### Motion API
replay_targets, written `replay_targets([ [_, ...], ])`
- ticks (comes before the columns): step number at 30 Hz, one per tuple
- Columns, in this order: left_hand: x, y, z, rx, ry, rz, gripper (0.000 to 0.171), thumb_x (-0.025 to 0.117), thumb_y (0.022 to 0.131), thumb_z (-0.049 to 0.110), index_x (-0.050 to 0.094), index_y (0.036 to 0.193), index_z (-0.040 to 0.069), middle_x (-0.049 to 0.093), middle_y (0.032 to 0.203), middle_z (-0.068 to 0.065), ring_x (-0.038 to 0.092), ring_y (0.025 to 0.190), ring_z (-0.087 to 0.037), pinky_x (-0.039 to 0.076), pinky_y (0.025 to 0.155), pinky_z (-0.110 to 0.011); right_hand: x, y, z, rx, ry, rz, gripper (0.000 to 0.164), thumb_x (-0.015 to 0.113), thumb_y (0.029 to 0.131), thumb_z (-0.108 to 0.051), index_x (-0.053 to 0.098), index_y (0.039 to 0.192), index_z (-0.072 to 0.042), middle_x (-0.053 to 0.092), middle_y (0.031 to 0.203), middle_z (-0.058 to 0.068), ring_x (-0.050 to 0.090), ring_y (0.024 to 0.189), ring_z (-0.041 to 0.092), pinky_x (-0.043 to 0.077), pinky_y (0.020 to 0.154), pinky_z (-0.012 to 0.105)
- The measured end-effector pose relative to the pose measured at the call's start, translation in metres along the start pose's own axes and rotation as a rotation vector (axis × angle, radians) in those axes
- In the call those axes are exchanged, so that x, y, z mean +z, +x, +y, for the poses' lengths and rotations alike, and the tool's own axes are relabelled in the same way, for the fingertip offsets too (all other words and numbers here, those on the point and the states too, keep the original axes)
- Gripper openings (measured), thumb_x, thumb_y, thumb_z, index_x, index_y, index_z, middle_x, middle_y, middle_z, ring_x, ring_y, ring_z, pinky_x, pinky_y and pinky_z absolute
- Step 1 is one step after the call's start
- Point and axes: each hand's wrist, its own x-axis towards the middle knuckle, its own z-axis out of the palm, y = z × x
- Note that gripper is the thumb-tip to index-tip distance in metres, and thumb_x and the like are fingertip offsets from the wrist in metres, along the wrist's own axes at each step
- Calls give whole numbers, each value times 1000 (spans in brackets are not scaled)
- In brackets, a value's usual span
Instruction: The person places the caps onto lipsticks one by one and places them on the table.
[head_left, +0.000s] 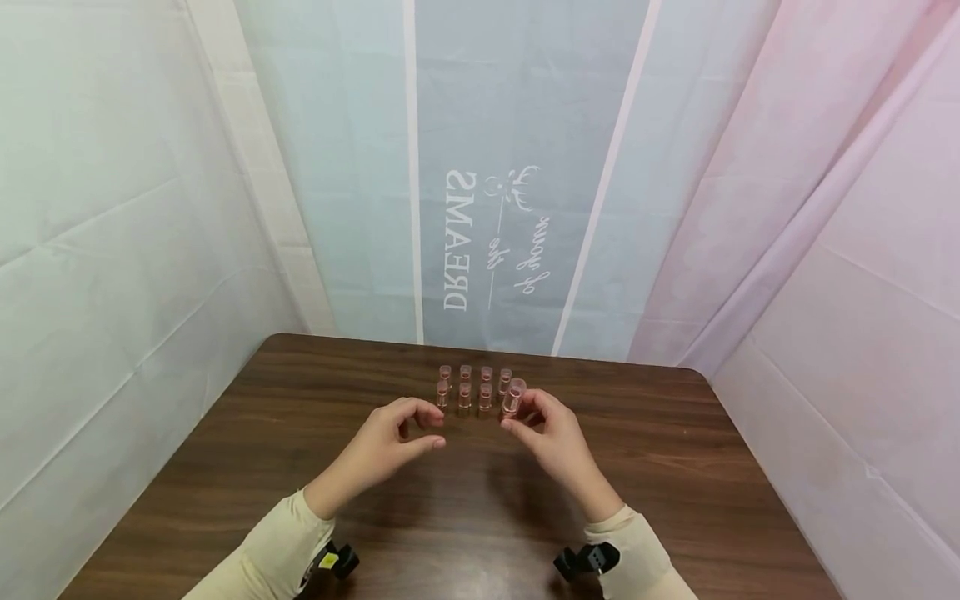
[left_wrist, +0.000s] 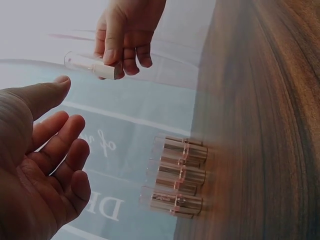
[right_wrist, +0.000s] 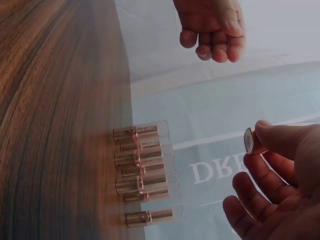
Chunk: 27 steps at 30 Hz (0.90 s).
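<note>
My right hand pinches a lipstick between thumb and fingers, raised above the table. The lipstick has a clear cap and a shiny rose-gold base; in the right wrist view its round bottom end faces the camera. My left hand holds nothing; its fingers are loosely bent and the thumb stands apart from them, left of the lipsticks. Several like lipsticks stand upright in two rows, three in the front row and several in the back row. The left wrist view shows the standing lipsticks side-on.
The dark wood-grain table has its far edge just behind the lipsticks. A printed curtain with lettering hangs behind it, and pale cloth hangs on both sides. Each sleeved wrist carries a black camera mount.
</note>
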Motion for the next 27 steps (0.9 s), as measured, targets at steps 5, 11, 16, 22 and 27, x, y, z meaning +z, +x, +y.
replay_targets([
  [5,-3,-2,0,-3,-12,15,26,84,87,28,71,109,24,70,101,12,60,81,-18,47,66,-25,1,1,8,3,-21,12,24,87,82,-12,69,98,-15,67,91,-1,64,81,16,57,76,33],
  [11,-10,1,-1,-7,-30,39,25,84,86,32,71,108,27,73,99,6,60,78,-13,47,64,-25,6,16,40,59,-91,8,22,86,84,-14,69,97,-16,70,89,-4,66,83,12,56,75,30],
  [16,-13,4,-1,-22,-41,35,26,84,86,31,71,108,25,73,98,7,59,77,-11,47,65,-26,17,36,62,115,-140,-10,20,85,85,-14,67,95,-15,71,89,-2,65,84,14,55,77,35],
  [22,-14,3,-5,-30,-48,30,25,84,86,31,71,107,25,72,99,6,61,81,-13,48,66,-26,29,53,79,147,-229,-53,20,85,85,-14,66,91,-13,69,86,-1,61,80,16,52,74,37],
  [27,-15,2,-5,-26,-42,24,26,84,86,32,71,107,25,72,100,8,59,78,-11,47,65,-26,35,57,88,205,-281,-94,19,85,84,-15,67,90,-12,67,82,-1,57,73,15,49,68,34],
])
